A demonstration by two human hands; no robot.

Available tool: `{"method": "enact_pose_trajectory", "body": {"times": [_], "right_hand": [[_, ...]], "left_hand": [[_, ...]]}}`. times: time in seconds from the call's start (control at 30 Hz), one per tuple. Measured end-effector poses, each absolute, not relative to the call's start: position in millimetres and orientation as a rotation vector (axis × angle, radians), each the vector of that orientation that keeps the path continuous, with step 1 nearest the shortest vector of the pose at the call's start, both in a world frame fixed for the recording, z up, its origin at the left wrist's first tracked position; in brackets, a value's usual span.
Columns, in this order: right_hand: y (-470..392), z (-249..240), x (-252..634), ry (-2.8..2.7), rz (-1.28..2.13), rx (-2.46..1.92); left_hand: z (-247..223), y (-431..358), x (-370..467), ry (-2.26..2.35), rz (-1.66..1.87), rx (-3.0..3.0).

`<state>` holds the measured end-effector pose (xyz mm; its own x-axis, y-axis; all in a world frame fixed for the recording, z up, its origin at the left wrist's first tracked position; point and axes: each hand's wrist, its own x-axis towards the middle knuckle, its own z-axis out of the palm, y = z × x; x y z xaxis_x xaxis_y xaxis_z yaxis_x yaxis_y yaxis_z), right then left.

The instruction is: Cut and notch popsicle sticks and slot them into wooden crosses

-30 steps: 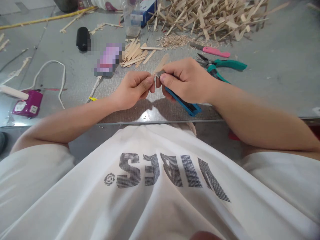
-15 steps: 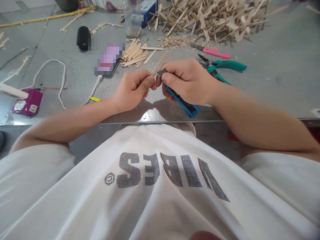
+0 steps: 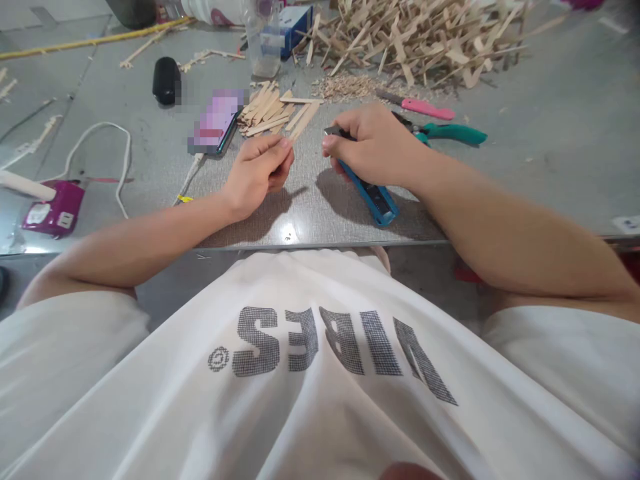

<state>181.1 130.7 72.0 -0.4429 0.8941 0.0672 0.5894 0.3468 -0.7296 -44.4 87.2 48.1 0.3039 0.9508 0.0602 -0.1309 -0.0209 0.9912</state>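
Observation:
My left hand (image 3: 263, 170) pinches a flat wooden craft stick (image 3: 303, 123) between thumb and fingers. The stick slants up and away, close to a heap of similar sticks (image 3: 265, 110) behind the hand. To its right, my right hand (image 3: 373, 143) is wrapped around a blue utility knife (image 3: 373, 193). Its metal end (image 3: 336, 131) points left beyond my thumb, apart from the stick. The knife's lower end sticks out below my palm. Green-handled pliers (image 3: 453, 133) lie just beyond my right hand, their jaws partly hidden by it.
Wood shavings (image 3: 345, 87) and a pink-handled knife (image 3: 427, 108) lie behind my hands. Farther back is a large pile of wooden sticks (image 3: 425, 40), beside a clear plastic cup (image 3: 264, 47) and blue box (image 3: 295, 30). A phone (image 3: 217, 123) with a white cable lies left.
My hands have moved apart. The left has shifted slightly left with the stick, and the knife's metal end has come away from it.

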Motion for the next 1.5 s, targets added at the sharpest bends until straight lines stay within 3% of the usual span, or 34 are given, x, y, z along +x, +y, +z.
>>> {"method": "enact_pose_trajectory", "body": {"times": [0.33, 0.63, 1.5], "right_hand": [[100.3, 76.4, 167.6, -1.729, 1.355, -1.033], [83.0, 72.6, 161.8, -1.753, 1.347, -0.817], [81.4, 72.7, 159.8, -1.849, 1.224, -0.933]], "left_hand": [[69.9, 82.3, -43.8, 0.751, 0.842, 0.736], [64.5, 79.4, -42.0, 0.757, 0.806, 0.848], [48.4, 76.7, -40.2, 0.593, 0.757, 1.249]]}}
